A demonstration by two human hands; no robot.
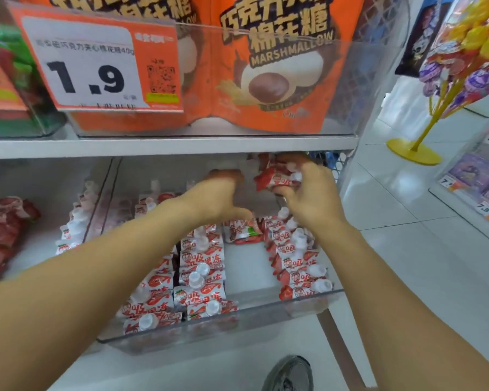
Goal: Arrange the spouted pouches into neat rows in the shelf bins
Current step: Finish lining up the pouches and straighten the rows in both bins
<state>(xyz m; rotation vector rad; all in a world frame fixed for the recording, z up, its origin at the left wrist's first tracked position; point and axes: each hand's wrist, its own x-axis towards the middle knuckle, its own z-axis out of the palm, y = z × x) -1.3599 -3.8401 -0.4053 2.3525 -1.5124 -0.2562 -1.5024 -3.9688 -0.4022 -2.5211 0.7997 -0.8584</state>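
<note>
Gripping pouches (275,179), "MARSHMALLOW" bags (280,66) above

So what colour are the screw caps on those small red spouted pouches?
White screw caps, clearest in the head view.

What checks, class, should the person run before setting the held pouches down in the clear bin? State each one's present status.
1. Right hand has a firm grip on the red spouted pouches: ok.
2. Left hand free to steady the rows: ok; it holds nothing.
3. Bare lane in the clear bin between the rows: ok.
4. Right row neat: not ok; pouches lean unevenly.
5. Loose pouch at the lane's far end cleared: not ok.
6. Space at the bin's back, behind the hands: cannot tell.
</note>
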